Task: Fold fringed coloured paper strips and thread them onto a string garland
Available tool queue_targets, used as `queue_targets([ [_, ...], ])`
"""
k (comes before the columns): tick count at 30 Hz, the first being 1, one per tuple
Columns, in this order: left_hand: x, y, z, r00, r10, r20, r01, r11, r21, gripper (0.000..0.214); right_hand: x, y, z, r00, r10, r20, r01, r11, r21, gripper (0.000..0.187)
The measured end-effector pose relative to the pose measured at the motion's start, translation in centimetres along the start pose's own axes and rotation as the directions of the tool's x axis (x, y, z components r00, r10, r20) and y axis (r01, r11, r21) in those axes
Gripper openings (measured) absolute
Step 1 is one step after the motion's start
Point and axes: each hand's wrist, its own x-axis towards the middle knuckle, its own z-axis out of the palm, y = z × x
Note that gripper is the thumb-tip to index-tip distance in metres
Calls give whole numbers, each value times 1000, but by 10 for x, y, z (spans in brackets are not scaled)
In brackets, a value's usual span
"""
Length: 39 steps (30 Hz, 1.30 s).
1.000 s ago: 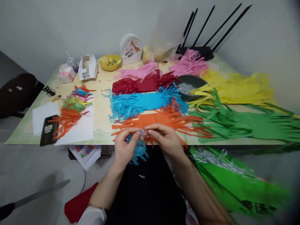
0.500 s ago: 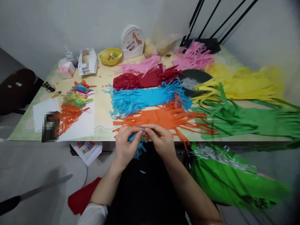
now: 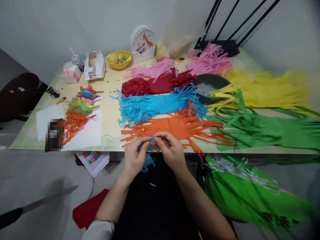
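My left hand (image 3: 133, 156) and my right hand (image 3: 170, 151) meet at the near edge of the table (image 3: 110, 113), both pinched on a small blue fringed paper bundle (image 3: 148, 159) whose strips hang down between them. Just beyond my fingers lies an orange fringed paper sheet (image 3: 175, 128). Behind it are a blue fringed sheet (image 3: 155, 105), a dark red one (image 3: 155, 85) and pink ones (image 3: 152, 71).
Green fringed paper (image 3: 262, 130) and yellow fringed paper (image 3: 262, 88) spread to the right around a dark bowl (image 3: 212, 83). A pile of small coloured tassels (image 3: 77, 113) lies on white paper at the left, beside a dark phone (image 3: 53, 135). A yellow bowl (image 3: 118, 60) and cartons stand at the back.
My hands have stayed together on the blue bundle and shifted slightly toward the table edge. The view has tilted a little.
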Motion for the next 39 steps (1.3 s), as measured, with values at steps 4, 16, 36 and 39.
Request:
queue_targets([
  [4,0,0,-1,998,-69,-14,68,996,-60,10,2,-1,0,998,28,48,-29,999,14,18],
  [16,-3,4,6,992,-30,-119,45,991,129,7,-3,2,-2,994,10,109,-7,999,-31,17],
  [36,-12,-4,15,932,-349,-97,293,883,-366,10,-2,19,-7,990,100,96,-70,957,-280,35],
  [39,-13,-5,19,915,-398,-67,313,805,-503,19,0,20,-7,989,136,64,-112,950,-293,41],
])
